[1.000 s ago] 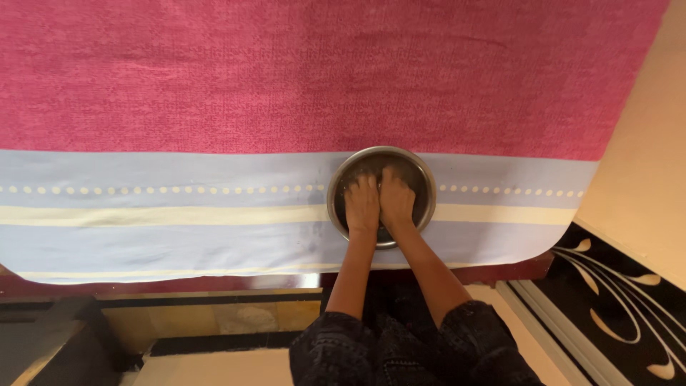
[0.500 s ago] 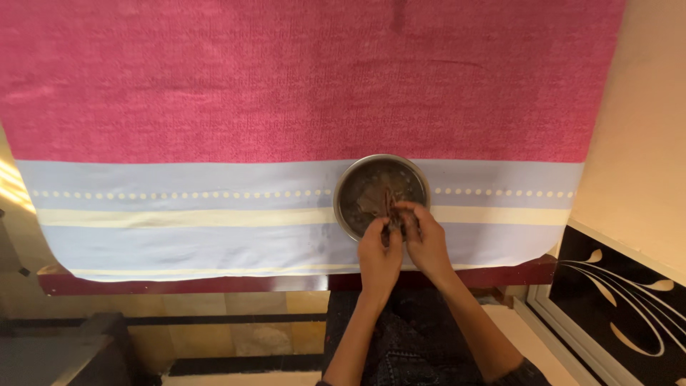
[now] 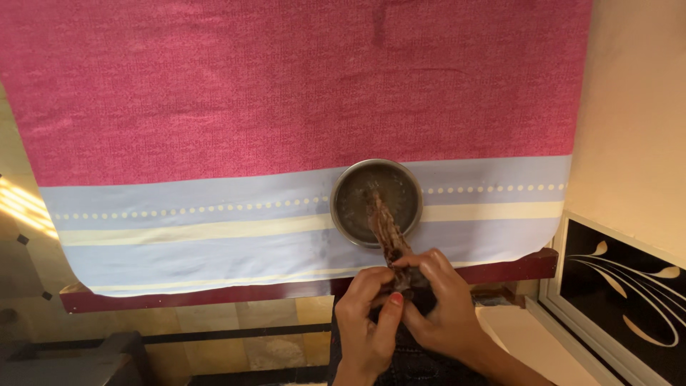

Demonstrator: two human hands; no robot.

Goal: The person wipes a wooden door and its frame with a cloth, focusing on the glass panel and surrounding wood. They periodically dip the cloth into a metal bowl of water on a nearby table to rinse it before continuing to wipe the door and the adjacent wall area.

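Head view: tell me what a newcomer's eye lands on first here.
First the big pink cloth with its pale blue and cream striped border, filling the upper frame. Next, the round steel bowl sitting on that border right of centre. Then the twisted dark wet fabric stretching from the bowl down to the left hand and right hand, which both grip it at bottom centre.

Wooden bed (image 3: 500,268); pink-blue striped cloth (image 3: 286,100) over it; steel bowl (image 3: 343,207) on cloth.
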